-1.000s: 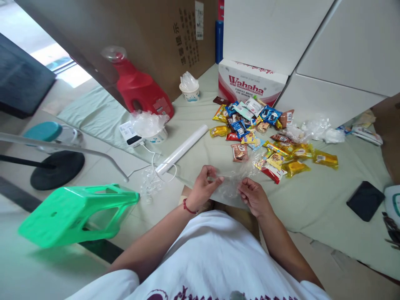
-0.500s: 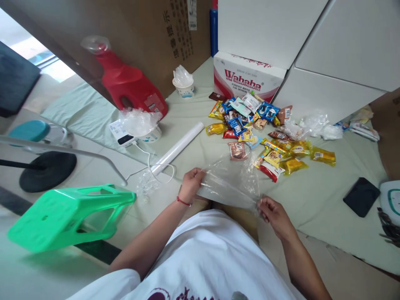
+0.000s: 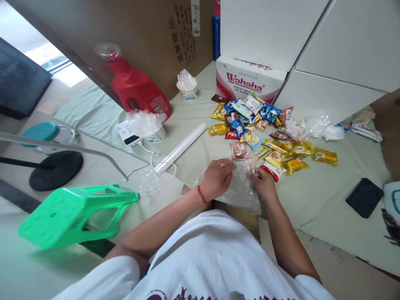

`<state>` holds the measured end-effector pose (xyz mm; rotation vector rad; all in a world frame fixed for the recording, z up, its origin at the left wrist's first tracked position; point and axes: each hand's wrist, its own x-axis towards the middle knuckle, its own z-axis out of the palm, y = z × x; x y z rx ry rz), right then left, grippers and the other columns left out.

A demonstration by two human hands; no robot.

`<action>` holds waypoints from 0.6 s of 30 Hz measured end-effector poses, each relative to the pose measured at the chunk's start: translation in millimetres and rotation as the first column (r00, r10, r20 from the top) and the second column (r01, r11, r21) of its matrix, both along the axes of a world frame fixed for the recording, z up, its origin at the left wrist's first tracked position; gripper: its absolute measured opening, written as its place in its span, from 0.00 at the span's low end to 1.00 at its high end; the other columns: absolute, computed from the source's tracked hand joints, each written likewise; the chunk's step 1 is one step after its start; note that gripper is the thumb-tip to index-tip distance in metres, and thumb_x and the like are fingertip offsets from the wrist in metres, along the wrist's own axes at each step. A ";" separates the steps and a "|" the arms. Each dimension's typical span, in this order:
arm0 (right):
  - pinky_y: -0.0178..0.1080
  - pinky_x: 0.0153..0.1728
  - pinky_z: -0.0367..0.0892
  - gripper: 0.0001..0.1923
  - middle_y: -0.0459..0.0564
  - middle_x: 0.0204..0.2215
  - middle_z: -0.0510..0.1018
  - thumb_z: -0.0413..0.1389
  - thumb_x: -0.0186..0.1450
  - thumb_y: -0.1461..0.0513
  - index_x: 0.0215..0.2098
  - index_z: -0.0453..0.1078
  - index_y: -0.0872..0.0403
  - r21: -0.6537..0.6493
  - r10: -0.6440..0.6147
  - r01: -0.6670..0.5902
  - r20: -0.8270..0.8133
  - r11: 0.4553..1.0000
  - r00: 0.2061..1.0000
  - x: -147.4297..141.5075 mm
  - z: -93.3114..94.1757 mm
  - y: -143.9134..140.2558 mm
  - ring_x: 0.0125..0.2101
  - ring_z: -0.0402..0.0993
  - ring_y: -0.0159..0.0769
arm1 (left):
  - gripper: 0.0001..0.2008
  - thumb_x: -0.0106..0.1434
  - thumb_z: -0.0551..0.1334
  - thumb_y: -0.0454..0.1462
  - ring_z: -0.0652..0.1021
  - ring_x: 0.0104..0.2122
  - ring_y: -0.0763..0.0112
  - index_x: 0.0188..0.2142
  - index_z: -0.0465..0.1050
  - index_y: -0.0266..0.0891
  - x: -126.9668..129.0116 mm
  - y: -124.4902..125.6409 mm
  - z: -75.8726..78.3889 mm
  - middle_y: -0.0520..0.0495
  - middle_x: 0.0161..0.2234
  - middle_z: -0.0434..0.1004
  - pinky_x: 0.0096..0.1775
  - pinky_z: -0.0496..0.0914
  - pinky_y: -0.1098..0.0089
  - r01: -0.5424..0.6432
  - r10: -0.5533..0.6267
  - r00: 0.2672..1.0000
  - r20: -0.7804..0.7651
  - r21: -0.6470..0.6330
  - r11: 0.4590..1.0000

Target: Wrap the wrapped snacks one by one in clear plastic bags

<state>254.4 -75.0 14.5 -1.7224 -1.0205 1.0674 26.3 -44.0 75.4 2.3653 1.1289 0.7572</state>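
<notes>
A clear plastic bag lies flat and wrinkled in front of my body, at the near edge of the green cloth. My left hand is over its left part, back upward, fingers curled in on the film; the fingertips are partly hidden. At the bag's upper right, my right hand pinches its edge between thumb and fingers. Just past my hands is a loose pile of wrapped snacks. The brown snack packet and the red-and-white packet are the closest to the bag.
Left of my hands lie a white roll and a white cable. Beyond stand paper tubs with plastic in them and a red jug. A Wahaba-type carton is behind the snacks. A green stool lies tipped at left; a black pouch at right.
Both hands have moved away from me to the bag's upper part and come closer together. My left hand has turned and shifted right. The bag now lies lower and flatter.
</notes>
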 end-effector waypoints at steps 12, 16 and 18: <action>0.39 0.30 0.63 0.23 0.48 0.24 0.78 0.57 0.63 0.42 0.33 0.78 0.52 -0.083 -0.051 0.088 0.373 0.993 0.926 94.7 12.9 -80.4 0.26 0.70 0.40 | 0.28 0.77 0.45 0.45 0.62 0.70 0.50 0.72 0.58 0.43 -9.0 -2.5 -71.7 0.36 0.72 0.58 0.68 0.39 0.35 -0.193 0.183 0.918 -0.352 0.007 0.981; 0.42 0.41 0.67 0.20 0.54 0.37 0.82 0.51 0.69 0.50 0.43 0.79 0.53 0.075 -0.092 0.055 0.718 0.996 0.690 113.5 38.7 -6.7 0.37 0.76 0.45 | 0.27 0.77 0.45 0.45 0.62 0.70 0.50 0.72 0.59 0.45 -14.0 -3.3 -69.8 0.37 0.71 0.59 0.68 0.40 0.35 -0.140 0.129 0.918 -0.375 -0.002 0.990; 0.44 0.44 0.68 0.21 0.60 0.49 0.79 0.50 0.70 0.54 0.51 0.77 0.55 0.033 0.005 -0.062 0.842 0.998 0.539 109.8 47.1 41.4 0.46 0.76 0.49 | 0.27 0.77 0.44 0.45 0.62 0.70 0.51 0.71 0.60 0.46 -20.0 3.2 -70.3 0.38 0.71 0.59 0.68 0.40 0.35 -0.126 0.115 0.916 -0.385 -0.003 0.992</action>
